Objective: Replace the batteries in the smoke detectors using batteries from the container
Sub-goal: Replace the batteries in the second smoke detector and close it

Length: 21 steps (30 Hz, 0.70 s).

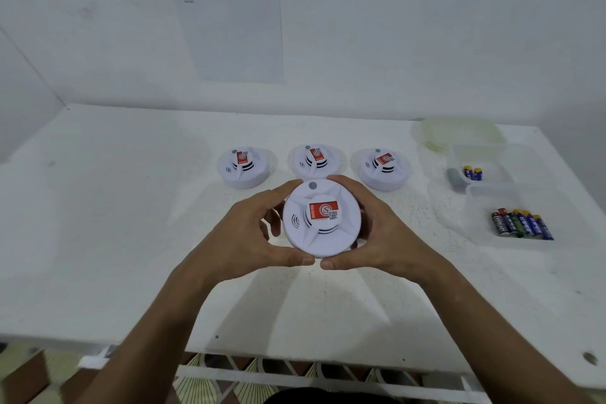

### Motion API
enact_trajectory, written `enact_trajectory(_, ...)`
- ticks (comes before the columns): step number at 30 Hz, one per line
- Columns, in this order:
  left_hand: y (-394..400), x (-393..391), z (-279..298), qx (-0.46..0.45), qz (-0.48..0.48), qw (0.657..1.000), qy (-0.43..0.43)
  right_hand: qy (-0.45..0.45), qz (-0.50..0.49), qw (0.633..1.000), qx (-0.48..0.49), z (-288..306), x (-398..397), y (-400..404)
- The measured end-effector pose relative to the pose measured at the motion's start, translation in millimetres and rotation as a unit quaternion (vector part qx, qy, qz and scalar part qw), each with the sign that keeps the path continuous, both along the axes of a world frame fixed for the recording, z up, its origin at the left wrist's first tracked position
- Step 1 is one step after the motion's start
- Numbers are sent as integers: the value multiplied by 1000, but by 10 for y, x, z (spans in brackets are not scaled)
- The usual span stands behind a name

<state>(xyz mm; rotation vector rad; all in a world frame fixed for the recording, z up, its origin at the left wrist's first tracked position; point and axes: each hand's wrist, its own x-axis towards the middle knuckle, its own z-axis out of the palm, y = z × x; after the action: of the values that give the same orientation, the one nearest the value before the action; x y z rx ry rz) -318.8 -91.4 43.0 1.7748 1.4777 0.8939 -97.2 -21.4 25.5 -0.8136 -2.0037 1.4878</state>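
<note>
Head view shows you holding one smoke detector (323, 218) above the middle of the table (131, 239), left hand (252, 233) and right hand (383, 233) curled around its rim, probably to twist it open, with fresh batteries (521, 225) waiting near the right edge.

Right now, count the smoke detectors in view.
4. Three sit in a row on the table: left, middle, right. The fourth is held between both hands. None seem hidden.
</note>
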Motion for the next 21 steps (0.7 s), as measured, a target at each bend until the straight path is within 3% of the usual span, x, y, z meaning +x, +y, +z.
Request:
enact_trajectory(9,37,-162,-133,-13,7,1000,23,-76,-48,995,39,-134,-170,16)
enact_trajectory(21,265,-542,-477,-46,60,997,24,-94,-106,990,12,-528,-759,178)
